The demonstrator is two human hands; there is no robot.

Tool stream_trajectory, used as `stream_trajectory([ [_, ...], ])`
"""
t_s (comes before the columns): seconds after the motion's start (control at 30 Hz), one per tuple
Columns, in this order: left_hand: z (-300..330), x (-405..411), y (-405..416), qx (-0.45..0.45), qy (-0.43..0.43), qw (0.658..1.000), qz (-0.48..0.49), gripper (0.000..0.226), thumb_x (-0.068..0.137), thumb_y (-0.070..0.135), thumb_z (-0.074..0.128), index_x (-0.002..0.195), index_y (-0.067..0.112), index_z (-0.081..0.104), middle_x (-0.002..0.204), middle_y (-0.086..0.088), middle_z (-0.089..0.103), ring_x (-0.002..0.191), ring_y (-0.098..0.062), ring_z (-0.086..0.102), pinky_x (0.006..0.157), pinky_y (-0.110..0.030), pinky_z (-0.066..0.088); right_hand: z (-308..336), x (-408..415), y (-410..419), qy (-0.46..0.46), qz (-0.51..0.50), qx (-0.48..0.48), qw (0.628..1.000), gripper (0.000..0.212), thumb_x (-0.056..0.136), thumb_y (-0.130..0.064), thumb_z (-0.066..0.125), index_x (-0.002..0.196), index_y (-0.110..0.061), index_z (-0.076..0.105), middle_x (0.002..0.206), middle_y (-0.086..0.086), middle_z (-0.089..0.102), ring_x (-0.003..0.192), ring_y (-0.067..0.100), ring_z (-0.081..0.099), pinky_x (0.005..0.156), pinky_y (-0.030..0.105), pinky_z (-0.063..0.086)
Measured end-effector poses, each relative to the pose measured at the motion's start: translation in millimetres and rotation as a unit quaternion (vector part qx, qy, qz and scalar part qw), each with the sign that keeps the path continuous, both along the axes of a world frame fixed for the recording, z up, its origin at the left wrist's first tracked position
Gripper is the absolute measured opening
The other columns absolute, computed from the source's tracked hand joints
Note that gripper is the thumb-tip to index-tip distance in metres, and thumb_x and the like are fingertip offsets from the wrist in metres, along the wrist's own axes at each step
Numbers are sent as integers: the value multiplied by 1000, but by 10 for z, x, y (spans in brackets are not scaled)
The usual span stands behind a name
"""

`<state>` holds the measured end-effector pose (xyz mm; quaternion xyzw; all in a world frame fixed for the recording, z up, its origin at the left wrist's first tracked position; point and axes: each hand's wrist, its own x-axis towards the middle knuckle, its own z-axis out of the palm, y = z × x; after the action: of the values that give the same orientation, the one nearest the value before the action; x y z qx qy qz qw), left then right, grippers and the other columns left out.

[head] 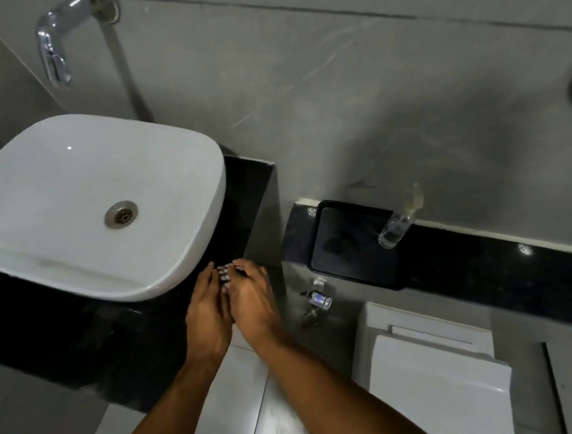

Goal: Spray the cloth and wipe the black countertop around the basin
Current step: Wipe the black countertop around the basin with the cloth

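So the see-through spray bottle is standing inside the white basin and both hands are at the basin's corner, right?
Not quite. The head view shows the spray bottle standing at the corner of the black tray on the ledge to the right, not inside the white basin. The rest holds: left hand and right hand are together at the basin's corner.

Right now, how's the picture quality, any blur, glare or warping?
Head view: dim overall; the spray bottle on the ledge looks smeared; small glare spots on the white basin and the chrome tap; wide-angle bending curves the wall tile lines; both hands are slightly soft.
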<state>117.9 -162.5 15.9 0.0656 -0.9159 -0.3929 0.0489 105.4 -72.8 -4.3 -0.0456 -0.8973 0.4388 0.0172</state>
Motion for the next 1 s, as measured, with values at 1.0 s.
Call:
stream_trajectory([
  [1.0, -1216, -1421, 2002, -381, -46, 835, -394, 66, 102, 37, 28, 152, 11, -6, 164, -9, -8, 150, -26, -5, 120, -43, -7, -833, -873, 2296, -200, 61, 284, 936, 62, 102, -24, 44, 156, -15, 14, 167, 2, 8, 153, 20, 5, 120, 40, 17],
])
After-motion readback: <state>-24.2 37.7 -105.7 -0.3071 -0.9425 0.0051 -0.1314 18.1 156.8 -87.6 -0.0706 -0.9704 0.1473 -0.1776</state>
